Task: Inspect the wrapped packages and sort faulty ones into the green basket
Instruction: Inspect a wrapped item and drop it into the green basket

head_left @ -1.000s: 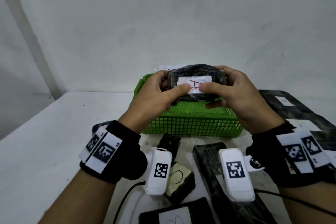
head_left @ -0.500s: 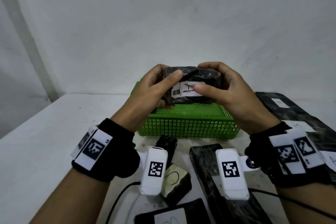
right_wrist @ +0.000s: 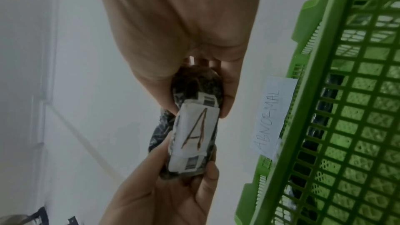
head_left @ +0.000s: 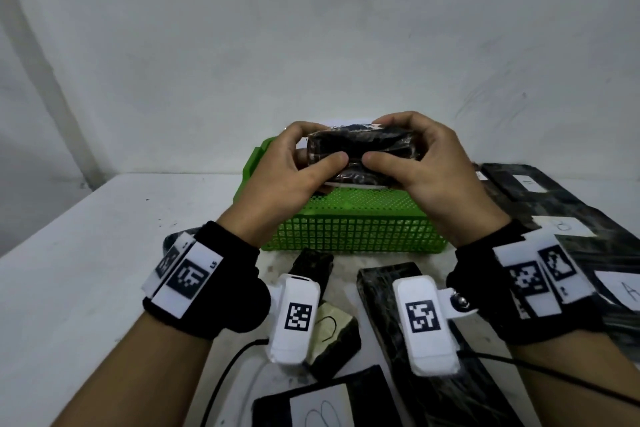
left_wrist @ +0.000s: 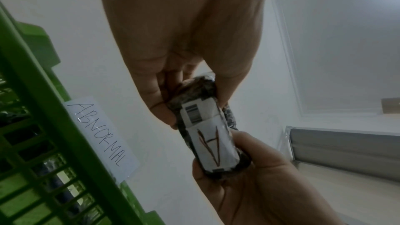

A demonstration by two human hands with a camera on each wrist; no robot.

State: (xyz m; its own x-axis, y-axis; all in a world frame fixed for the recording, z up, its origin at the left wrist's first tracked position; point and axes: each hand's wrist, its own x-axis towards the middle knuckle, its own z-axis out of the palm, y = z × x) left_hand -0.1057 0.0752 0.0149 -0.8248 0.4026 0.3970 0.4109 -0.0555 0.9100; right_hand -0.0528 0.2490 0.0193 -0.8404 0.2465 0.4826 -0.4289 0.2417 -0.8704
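Observation:
A small black wrapped package (head_left: 360, 152) is held up over the green basket (head_left: 349, 229) by both hands. My left hand (head_left: 298, 163) grips its left end and my right hand (head_left: 415, 163) grips its right end, thumbs on the near face. Its white label with a red letter A and a barcode faces down, shown in the left wrist view (left_wrist: 213, 146) and the right wrist view (right_wrist: 194, 136). A paper tag reading ABNORMAL (left_wrist: 99, 136) hangs on the basket's far wall.
Several other black wrapped packages with white labels lie on the white table: a long one (head_left: 415, 340) near me, a small one (head_left: 332, 329), one at the front edge (head_left: 322, 406), and larger ones at the right (head_left: 554, 211). A white wall stands behind the basket.
Both hands have rolled the package away from me, so its label went from facing me to facing down. The package stays above the basket.

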